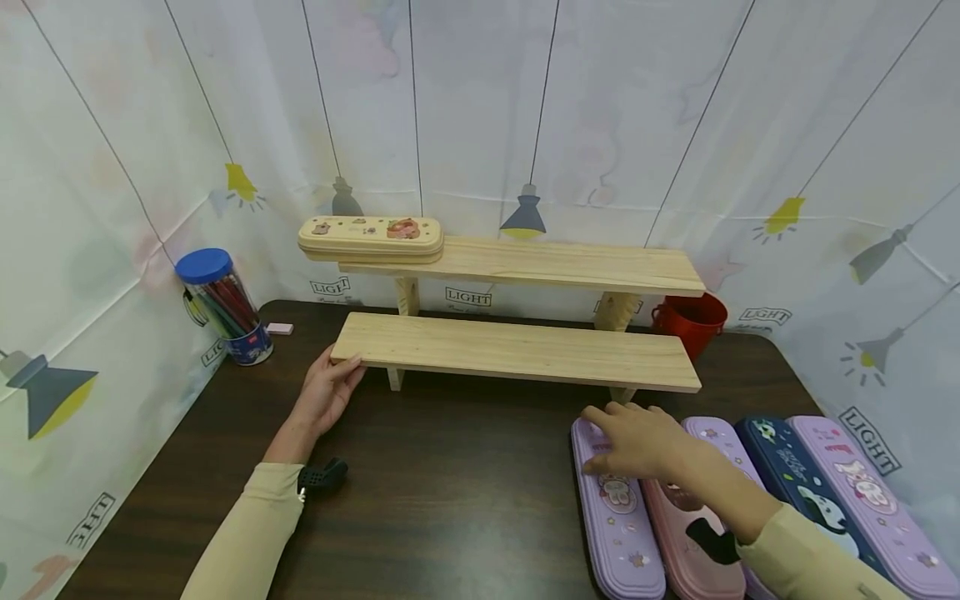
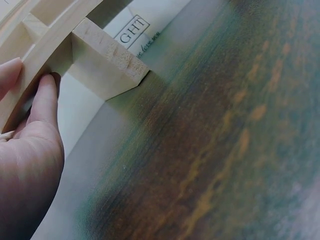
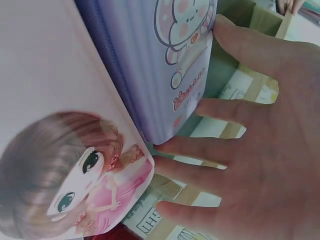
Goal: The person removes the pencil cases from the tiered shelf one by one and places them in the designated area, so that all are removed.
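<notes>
A two-tier wooden shelf (image 1: 517, 348) stands on the dark table. My left hand (image 1: 324, 393) grips the left end of its lower board, the thumb on one face and a finger (image 2: 46, 97) underneath. Over the top end of a lilac pencil case (image 1: 622, 537) with a cartoon rabbit, my right hand (image 1: 641, 440) is held with fingers spread. In the right wrist view its fingertips reach the edge of that lilac case (image 3: 145, 75), and contact is hard to tell. A pink pencil case (image 1: 693, 550) with a cartoon girl lies alongside, partly hidden by the right arm.
More pencil cases lie to the right: another lilac one (image 1: 723, 437), a dark blue one (image 1: 795, 467) and a light purple one (image 1: 862, 492). Cream cases (image 1: 371, 237) sit on the upper board's left end. A pen jar (image 1: 225, 304), eraser (image 1: 281, 328) and red bucket (image 1: 693, 321) stand behind.
</notes>
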`<state>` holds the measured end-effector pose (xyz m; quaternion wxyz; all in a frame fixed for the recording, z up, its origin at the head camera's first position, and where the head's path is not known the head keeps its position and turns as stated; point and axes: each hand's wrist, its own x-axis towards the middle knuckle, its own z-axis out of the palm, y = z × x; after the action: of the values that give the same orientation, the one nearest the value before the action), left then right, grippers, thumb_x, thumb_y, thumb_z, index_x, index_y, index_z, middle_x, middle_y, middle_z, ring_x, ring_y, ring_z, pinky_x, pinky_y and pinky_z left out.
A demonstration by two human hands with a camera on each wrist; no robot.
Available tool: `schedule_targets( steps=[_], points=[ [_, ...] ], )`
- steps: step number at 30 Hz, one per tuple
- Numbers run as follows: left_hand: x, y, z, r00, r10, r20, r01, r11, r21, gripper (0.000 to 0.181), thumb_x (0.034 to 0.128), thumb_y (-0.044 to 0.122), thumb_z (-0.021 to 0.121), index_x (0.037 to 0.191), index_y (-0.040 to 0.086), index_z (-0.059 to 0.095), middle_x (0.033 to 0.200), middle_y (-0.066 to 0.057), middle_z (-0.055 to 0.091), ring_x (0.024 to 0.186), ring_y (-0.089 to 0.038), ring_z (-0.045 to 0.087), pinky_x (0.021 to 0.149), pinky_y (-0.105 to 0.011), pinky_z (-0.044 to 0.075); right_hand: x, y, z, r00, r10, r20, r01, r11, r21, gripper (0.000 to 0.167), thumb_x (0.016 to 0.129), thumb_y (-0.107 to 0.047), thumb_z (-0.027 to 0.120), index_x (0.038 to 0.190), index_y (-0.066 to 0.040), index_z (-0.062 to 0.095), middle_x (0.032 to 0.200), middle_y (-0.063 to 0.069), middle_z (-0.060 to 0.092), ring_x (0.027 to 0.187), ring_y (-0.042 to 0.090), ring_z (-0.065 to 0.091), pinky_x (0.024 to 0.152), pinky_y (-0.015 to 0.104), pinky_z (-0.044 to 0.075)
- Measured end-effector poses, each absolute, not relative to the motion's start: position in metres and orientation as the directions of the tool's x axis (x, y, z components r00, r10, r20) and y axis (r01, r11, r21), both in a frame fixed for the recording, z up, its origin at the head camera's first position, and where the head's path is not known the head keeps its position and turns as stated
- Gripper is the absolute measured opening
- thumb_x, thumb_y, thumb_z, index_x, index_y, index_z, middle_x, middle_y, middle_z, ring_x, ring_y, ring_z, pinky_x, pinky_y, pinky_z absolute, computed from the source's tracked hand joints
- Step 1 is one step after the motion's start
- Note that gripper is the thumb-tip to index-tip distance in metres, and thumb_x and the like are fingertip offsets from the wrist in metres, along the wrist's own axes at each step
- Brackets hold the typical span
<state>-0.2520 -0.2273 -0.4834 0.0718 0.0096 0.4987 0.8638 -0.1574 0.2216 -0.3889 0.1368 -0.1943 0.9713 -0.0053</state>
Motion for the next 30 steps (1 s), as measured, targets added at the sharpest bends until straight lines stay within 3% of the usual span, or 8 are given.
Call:
schedule_targets(
  steps=[6, 12, 18, 25, 30],
  points=[
    [-0.251, -0.228, -0.484, -0.990, 0.133, -0.056, -0.116, -0.504, 0.856, 0.067, 0.1022, 0.001, 0.049, 0.159, 0.010, 0.014, 0.163, -0.014, 0.019, 0.142, -0.017, 0.042, 0.110, -0.022, 0.045, -0.163, 0.225, -0.387, -0.876, -0.387, -0.288, -0.381, 0.921, -0.080, 0.075, 0.076, -0.056, 0.077, 0.136, -0.016, 0.056, 0.124, 0.015, 0.064, 0.107, 0.035, 0.064, 0.091, 0.061, 0.053],
    [-0.252, -0.228, -0.485, -0.990, 0.132, -0.050, -0.109, -0.493, 0.863, 0.067, 0.1025, 0.001, 0.048, 0.159, 0.010, 0.013, 0.163, -0.015, 0.019, 0.146, -0.022, 0.035, 0.111, -0.022, 0.044, -0.169, 0.218, -0.386, -0.848, -0.475, -0.235, -0.459, 0.880, -0.124, 0.061, 0.081, -0.043, 0.078, 0.132, -0.013, 0.062, 0.123, 0.012, 0.066, 0.109, 0.032, 0.065, 0.093, 0.056, 0.055],
    [-0.253, -0.228, -0.484, -0.990, 0.135, -0.036, -0.099, -0.488, 0.867, 0.069, 0.1020, 0.003, 0.050, 0.159, 0.010, 0.013, 0.163, -0.015, 0.018, 0.147, -0.023, 0.034, 0.112, -0.022, 0.043, -0.178, 0.199, -0.381, -0.817, -0.565, -0.113, -0.547, 0.823, -0.153, 0.049, 0.087, -0.035, 0.075, 0.129, -0.013, 0.065, 0.124, 0.008, 0.066, 0.112, 0.029, 0.065, 0.097, 0.051, 0.055],
    [-0.251, -0.230, -0.484, -0.991, 0.130, -0.045, -0.104, -0.488, 0.866, 0.067, 0.1023, 0.002, 0.050, 0.159, 0.011, 0.014, 0.162, -0.015, 0.020, 0.144, -0.020, 0.039, 0.110, -0.021, 0.045, -0.201, 0.166, -0.370, -0.809, -0.586, 0.048, -0.585, 0.794, -0.164, 0.040, 0.091, -0.030, 0.071, 0.126, -0.013, 0.066, 0.120, 0.005, 0.069, 0.108, 0.023, 0.067, 0.092, 0.047, 0.058],
    [-0.252, -0.229, -0.485, -0.990, 0.134, -0.037, -0.099, -0.497, 0.862, 0.067, 0.1023, 0.002, 0.049, 0.159, 0.010, 0.015, 0.162, -0.015, 0.021, 0.140, -0.017, 0.044, 0.109, -0.021, 0.046, -0.216, 0.144, -0.360, -0.779, -0.602, 0.174, -0.625, 0.765, -0.157, 0.037, 0.092, -0.030, 0.071, 0.125, -0.014, 0.067, 0.124, 0.006, 0.068, 0.114, 0.025, 0.066, 0.094, 0.047, 0.057]
  ],
)
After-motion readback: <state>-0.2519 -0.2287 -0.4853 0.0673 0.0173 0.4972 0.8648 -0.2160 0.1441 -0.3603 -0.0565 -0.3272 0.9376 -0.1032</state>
